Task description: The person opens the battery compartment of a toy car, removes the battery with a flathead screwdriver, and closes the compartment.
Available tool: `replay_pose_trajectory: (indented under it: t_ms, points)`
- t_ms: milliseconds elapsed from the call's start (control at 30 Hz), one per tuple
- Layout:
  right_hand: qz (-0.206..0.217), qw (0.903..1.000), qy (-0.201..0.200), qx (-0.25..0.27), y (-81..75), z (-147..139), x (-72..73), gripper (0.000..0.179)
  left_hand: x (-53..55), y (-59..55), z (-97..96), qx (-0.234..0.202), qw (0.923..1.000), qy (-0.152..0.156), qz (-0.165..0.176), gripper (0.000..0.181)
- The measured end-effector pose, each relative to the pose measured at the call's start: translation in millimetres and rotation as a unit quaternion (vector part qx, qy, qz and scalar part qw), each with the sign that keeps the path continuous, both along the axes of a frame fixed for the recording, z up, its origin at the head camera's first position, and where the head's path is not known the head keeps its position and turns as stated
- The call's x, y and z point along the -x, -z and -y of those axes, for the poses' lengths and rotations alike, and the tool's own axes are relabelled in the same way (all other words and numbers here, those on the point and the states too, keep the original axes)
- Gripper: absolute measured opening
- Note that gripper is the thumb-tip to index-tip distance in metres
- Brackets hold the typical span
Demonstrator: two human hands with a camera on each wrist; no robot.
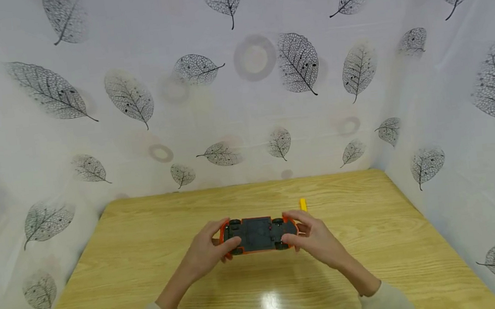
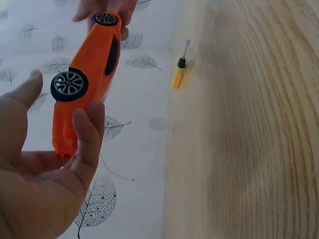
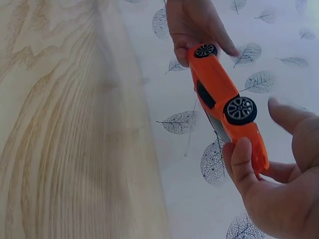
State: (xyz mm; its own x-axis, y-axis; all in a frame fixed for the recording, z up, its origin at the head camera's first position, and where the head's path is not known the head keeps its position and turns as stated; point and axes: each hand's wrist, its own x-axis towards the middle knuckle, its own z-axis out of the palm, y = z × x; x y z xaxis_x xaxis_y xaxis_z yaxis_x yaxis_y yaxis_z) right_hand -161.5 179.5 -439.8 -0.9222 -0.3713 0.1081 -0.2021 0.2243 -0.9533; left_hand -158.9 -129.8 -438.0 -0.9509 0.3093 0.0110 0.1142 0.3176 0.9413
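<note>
An orange toy car point(image 1: 257, 234) is held upside down above the table, its black underside facing up in the head view. My left hand point(image 1: 206, 250) holds one end, thumb over the underside and fingers beneath. At the other end my right hand point(image 1: 317, 237) grips it in the same way. Both wrist views show the car's side, with black wheels and grey spokes: the car body point(image 2: 94, 59) in the left wrist view, the car body point(image 3: 217, 84) in the right one. Its roof is hidden from the head view.
A screwdriver with a yellow handle point(image 2: 178, 75) lies on the wooden table point(image 1: 155, 218), beyond my right hand in the head view. A white curtain point(image 1: 243, 110) printed with leaves stands around the table's back and sides.
</note>
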Motion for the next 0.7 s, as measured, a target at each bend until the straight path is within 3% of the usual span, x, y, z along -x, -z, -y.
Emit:
replay_pose_trajectory:
  t_ms: [333,700]
  points:
    - [-0.023,0.9963,-0.082,0.002,-2.2,-8.9,1.6,0.087,4.6,5.7,8.5,-0.069,0.9932,0.088,0.034,0.102]
    - [-0.029,0.9946,-0.099,0.005,-0.4,-6.2,2.6,0.093,4.5,7.0,10.4,-0.044,0.9927,0.108,0.031,0.107]
